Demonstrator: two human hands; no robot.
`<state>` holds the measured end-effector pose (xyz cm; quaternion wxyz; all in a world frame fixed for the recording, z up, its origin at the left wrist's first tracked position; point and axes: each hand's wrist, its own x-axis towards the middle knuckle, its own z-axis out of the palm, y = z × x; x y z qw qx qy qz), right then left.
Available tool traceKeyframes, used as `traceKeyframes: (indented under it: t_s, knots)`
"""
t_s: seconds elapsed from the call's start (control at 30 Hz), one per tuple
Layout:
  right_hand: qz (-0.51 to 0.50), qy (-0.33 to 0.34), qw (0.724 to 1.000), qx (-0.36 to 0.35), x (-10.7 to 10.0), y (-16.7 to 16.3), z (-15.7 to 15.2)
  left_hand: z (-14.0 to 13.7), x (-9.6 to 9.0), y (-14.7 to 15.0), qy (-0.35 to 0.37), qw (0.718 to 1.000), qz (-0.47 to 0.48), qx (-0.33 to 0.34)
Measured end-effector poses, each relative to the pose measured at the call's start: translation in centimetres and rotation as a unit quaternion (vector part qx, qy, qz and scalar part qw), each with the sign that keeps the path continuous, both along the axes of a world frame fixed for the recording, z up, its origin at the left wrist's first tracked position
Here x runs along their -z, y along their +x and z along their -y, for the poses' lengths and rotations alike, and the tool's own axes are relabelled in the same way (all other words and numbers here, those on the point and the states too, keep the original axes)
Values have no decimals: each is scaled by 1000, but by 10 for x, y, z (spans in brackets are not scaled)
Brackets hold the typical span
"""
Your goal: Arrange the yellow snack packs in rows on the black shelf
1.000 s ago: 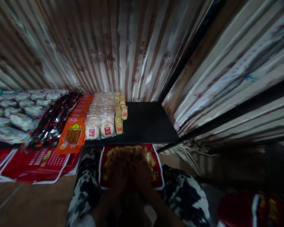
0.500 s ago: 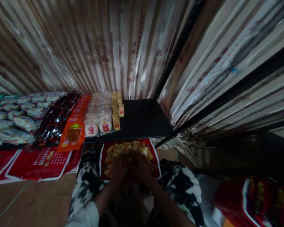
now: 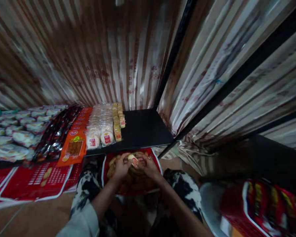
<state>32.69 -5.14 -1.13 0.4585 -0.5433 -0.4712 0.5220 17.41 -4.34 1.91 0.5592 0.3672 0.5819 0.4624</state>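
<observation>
Between my two hands is a small wrapped snack [image 3: 133,160], yellowish with a red and white label. My left hand [image 3: 121,168] pinches its left side, and the fingers of my right hand [image 3: 148,166] close on its right side. Both hands are over a red bag with a white edge [image 3: 156,157], which lies between my knees and holds many similar yellowish wrapped snacks [image 3: 112,167]. On the black shelf [image 3: 145,128] in front stands a row of yellow wrapped snacks [image 3: 117,130], beside rows of round white packaged ones [image 3: 106,135].
Further left on the shelf lie orange packets [image 3: 72,148], dark shiny packets [image 3: 50,135] and white wrapped packets [image 3: 23,138]. Red printed bags [image 3: 34,182] hang below the shelf. A black frame bar [image 3: 199,123] slants across the right. A red bag of packets [image 3: 239,204] stands at lower right.
Both hands were down among the snacks in the bag; now they are raised a little, with one wrapped snack held between them. The view has shifted slightly.
</observation>
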Motion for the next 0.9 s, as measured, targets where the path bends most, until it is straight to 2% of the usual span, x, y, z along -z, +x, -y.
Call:
traceKeyframes:
  t_s: [0.07,0.13,0.27,0.37,0.47,0.6,0.7,0.8,0.9]
  knots:
    - [-21,-3,1000,15,-4,-2,-2,-6,-7,0,-7,999,31,-4]
    - [-56,-13,998,36,-9,-5,-5,-10,-9,1,-17,996,79,-36]
    - [-110,-33,991,67,-20,-12,-9,-14,-5,9,-59,973,197,-105]
    - [-126,-36,988,82,-23,-17,-13,-12,2,19,-53,957,268,-98]
    - [-122,-21,987,101,-21,-22,-20,-13,7,28,-39,950,297,-87]
    - [-104,5,986,127,-17,-22,-42,-27,5,36,-38,952,291,-88]
    - [-74,35,986,148,-16,-18,-72,-42,-1,39,-85,961,245,-96]
    - [-12,68,989,133,-16,-16,-106,-54,-7,41,-120,972,170,-106]
    - [48,84,990,99,-17,-20,-138,-66,-11,44,-95,982,127,-101]
